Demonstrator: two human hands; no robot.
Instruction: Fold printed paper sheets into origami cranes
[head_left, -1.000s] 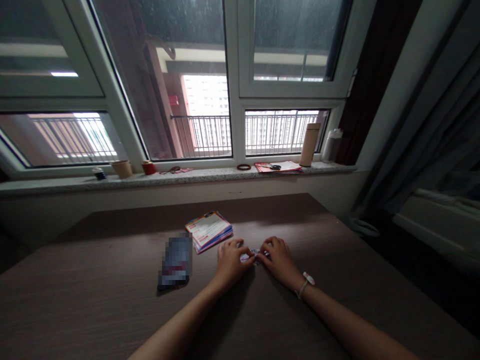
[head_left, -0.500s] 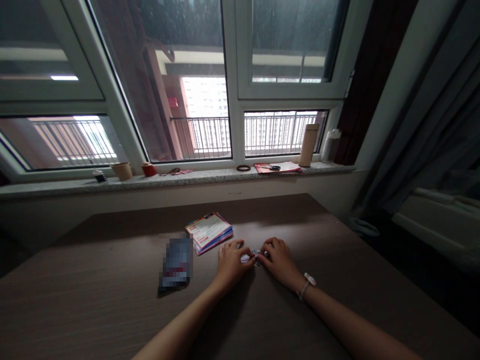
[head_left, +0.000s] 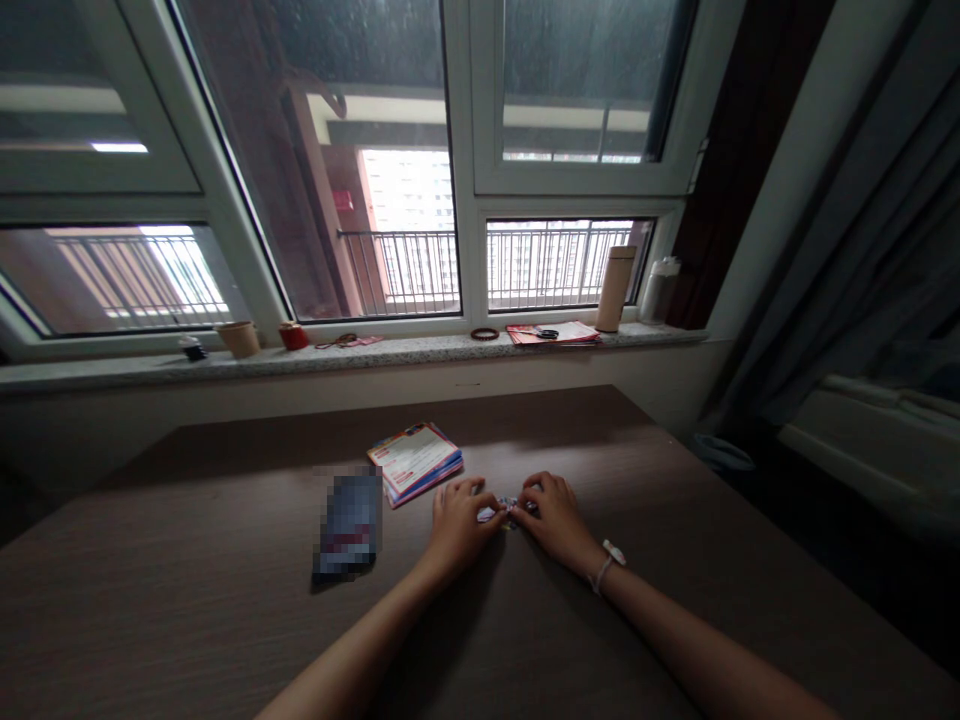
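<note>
My left hand and my right hand lie close together on the dark wooden table. Both pinch a small piece of folded coloured paper between their fingertips, pressed down on the tabletop. Most of the paper is hidden under the fingers. A stack of coloured paper sheets lies just beyond my left hand. A dark packet, blurred out, sits to the left of my left hand. My right wrist wears a thin band.
A stone windowsill runs behind the table. On it stand a paper cup, a red pot, a bracelet, papers with scissors, a tall flask and a bottle. Curtains hang at right.
Both hands stay on the folded paper with only tiny finger shifts. The view has drifted slightly.
</note>
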